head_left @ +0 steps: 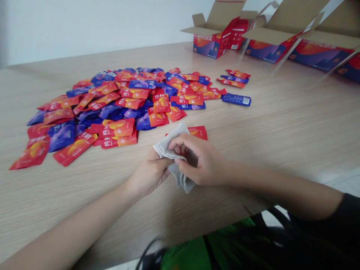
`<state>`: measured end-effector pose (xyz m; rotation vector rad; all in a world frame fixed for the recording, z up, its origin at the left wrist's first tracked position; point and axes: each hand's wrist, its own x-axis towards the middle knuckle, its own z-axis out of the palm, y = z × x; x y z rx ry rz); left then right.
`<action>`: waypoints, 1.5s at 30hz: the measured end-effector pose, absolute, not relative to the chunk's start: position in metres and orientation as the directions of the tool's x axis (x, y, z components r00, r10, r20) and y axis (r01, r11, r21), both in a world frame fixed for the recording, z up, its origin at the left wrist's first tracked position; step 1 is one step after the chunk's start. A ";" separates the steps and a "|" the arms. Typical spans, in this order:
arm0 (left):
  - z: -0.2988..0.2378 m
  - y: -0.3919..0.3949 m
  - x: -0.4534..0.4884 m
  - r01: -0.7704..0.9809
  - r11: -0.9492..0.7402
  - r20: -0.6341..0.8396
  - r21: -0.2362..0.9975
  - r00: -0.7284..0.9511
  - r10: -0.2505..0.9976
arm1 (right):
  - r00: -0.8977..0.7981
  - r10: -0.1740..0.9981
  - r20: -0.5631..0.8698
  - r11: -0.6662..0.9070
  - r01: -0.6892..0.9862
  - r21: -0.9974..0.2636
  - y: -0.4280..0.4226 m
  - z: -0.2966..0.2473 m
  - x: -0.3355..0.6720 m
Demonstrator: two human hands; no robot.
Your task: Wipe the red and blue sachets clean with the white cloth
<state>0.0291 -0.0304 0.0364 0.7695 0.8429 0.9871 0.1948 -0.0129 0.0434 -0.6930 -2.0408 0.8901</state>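
Note:
A folded light grey cloth (pixel 171 138) is held between my two hands, above the near middle of the table. My left hand (pixel 150 172) grips it from the left, its fingers mostly hidden under the folds. From the right, my right hand (pixel 201 159) pinches the cloth's edge with curled fingers and thumb. Just behind the hands lies a red pouch (pixel 199 132), partly covered by the cloth and my right hand. Farther back spreads a large heap of red and blue pouches (pixel 132 93) with white lettering.
At the back right stand several open cartons, among them a red and blue carton (pixel 206 44) with raised flaps. A blue pouch (pixel 235 99) and a small group of pouches (pixel 234 78) lie right of the heap. A white wall (pixel 98 26) rises behind the wooden table (pixel 281 135).

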 end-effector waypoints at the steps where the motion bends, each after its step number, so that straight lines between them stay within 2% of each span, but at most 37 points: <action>1: 0.037 -0.030 0.027 -0.404 0.367 -0.243 0.838 0.324 0.914 | -0.563 0.693 0.451 0.625 0.158 -0.764 -0.014 0.046 0.194; 5: 0.036 -0.023 0.019 -0.456 0.412 -0.229 0.789 0.405 0.885 | -0.731 0.600 0.326 0.615 0.161 -0.772 -0.015 0.058 0.198; 7: 0.036 -0.020 0.020 -0.463 0.387 -0.240 0.798 0.345 0.907 | -0.764 0.586 0.272 0.578 0.157 -0.801 -0.011 0.062 0.205; 9: 0.036 -0.018 0.024 -0.454 0.345 -0.253 0.821 0.251 0.934 | -0.651 0.690 0.318 0.527 0.150 -0.836 -0.005 0.062 0.214; 11: 0.038 -0.019 0.027 -0.430 0.300 -0.243 0.851 0.184 0.952 | -0.416 0.835 0.359 0.460 0.172 -0.871 0.004 0.059 0.223; 12: 0.039 -0.021 0.028 -0.406 0.282 -0.232 0.869 0.168 0.958 | -0.331 0.882 0.335 0.408 0.181 -0.895 0.007 0.057 0.226; 14: 0.040 -0.025 0.029 -0.327 0.240 -0.197 0.914 0.158 0.967 | -0.363 0.911 0.196 0.268 0.161 -0.950 0.011 0.052 0.228; 17: 0.041 -0.032 0.026 -0.163 0.146 -0.118 0.976 0.169 0.979 | -0.573 0.820 0.013 0.074 0.084 -0.994 0.006 0.044 0.220; 20: 0.043 -0.031 0.021 -0.019 0.034 -0.029 0.999 0.213 0.977 | -0.587 0.810 0.008 0.025 0.020 -0.999 -0.002 0.042 0.210; 22: 0.045 -0.025 0.016 0.082 -0.111 0.090 0.990 0.228 0.970 | -0.556 0.831 0.007 0.015 0.009 -1.000 -0.001 0.046 0.212; 25: 0.042 -0.013 0.009 0.359 -0.396 0.313 0.845 0.267 0.911 | -0.347 0.935 0.070 0.107 0.091 -0.990 0.013 0.060 0.231; 27: 0.032 -0.007 0.006 0.543 -0.505 0.333 0.671 0.387 0.860 | -0.130 0.968 0.214 0.241 0.248 -0.938 0.025 0.070 0.249; 29: 0.018 -0.004 0.006 0.665 -0.535 0.237 0.522 0.489 0.839 | 0.025 0.909 0.415 0.357 0.464 -0.810 0.034 0.074 0.260; 31: 0.007 -0.006 0.009 0.738 -0.529 0.144 0.418 0.521 0.841 | 0.005 0.843 0.538 0.402 0.659 -0.635 0.036 0.067 0.261; 32: 0.004 -0.009 0.011 0.756 -0.527 0.120 0.387 0.526 0.842 | -0.074 0.837 0.543 0.416 0.729 -0.543 0.035 0.060 0.257; 34: 0.002 -0.016 0.017 0.768 -0.534 0.114 0.354 0.531 0.840 | -0.299 0.847 0.439 0.468 0.812 -0.350 0.030 0.043 0.244; 37: 0.007 -0.032 0.027 0.784 -0.541 0.121 0.305 0.532 0.838 | -0.544 0.801 0.251 0.585 0.801 -0.131 0.022 0.022 0.225; 39: 0.010 -0.043 0.033 0.789 -0.556 0.099 0.261 0.551 0.828 | -0.568 0.789 0.234 0.601 0.793 -0.101 0.020 0.016 0.219; 45: 0.011 -0.058 0.040 0.805 -0.587 0.078 0.088 0.582 0.810 | -0.463 0.853 0.241 0.502 0.855 -0.133 0.021 0.006 0.222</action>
